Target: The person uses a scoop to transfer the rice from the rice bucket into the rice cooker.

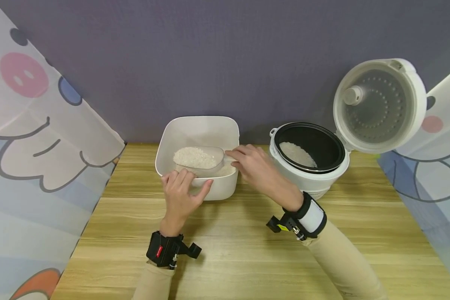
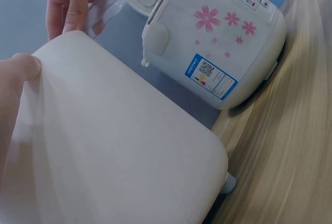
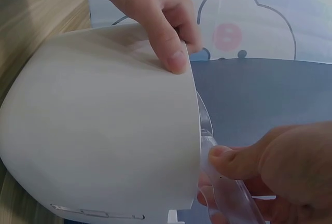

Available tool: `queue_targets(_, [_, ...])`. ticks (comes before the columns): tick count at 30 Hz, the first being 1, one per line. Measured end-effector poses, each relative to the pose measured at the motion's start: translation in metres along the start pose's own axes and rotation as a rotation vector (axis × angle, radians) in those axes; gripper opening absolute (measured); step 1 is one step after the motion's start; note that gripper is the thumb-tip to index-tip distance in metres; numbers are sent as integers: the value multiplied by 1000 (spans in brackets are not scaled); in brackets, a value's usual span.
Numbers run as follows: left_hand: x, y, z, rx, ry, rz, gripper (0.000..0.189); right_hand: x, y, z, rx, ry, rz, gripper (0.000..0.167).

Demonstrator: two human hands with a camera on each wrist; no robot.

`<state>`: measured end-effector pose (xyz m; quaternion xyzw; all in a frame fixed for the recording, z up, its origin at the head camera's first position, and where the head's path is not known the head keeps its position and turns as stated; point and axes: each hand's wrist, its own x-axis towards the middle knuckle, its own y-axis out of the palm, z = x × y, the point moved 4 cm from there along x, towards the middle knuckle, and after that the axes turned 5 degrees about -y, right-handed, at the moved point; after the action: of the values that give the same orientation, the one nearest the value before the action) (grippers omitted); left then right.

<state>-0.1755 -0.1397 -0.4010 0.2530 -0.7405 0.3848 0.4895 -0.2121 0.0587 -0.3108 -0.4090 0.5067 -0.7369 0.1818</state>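
Note:
A white bin [image 1: 218, 190] with rounded corners stands on the table and holds loose rice [image 1: 226, 170]. My left hand [image 1: 180, 196] grips its near rim, fingers over the edge and thumb against the outer wall. Inside the bin's opening is a clear plastic scoop [image 3: 228, 195], heaped with white rice [image 1: 194, 158]. My right hand [image 1: 261, 171] holds the scoop by its handle at the bin's right side, with the thumb along the handle in the right wrist view. The bin wall hides most of the scoop in both wrist views.
Right of the bin stands a white rice cooker [image 2: 228, 37] with pink flowers. Its lid [image 1: 382, 100] is raised to the right, and white rice [image 1: 297, 153] lies in its black inner pot [image 1: 324, 145]. A grey wall [image 1: 210, 58] rises behind the wooden table [image 1: 228, 258].

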Motion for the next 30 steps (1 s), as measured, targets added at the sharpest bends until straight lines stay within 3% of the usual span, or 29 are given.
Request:
queue_targets(15, [-3,-1,1,-10,-7,5,50,-15,-11,-10,72,11,-113,31])
queue_targets(30, [-2,1,1,-22,-12,-4,49,-34,-45,-28,59,102,-140,32])
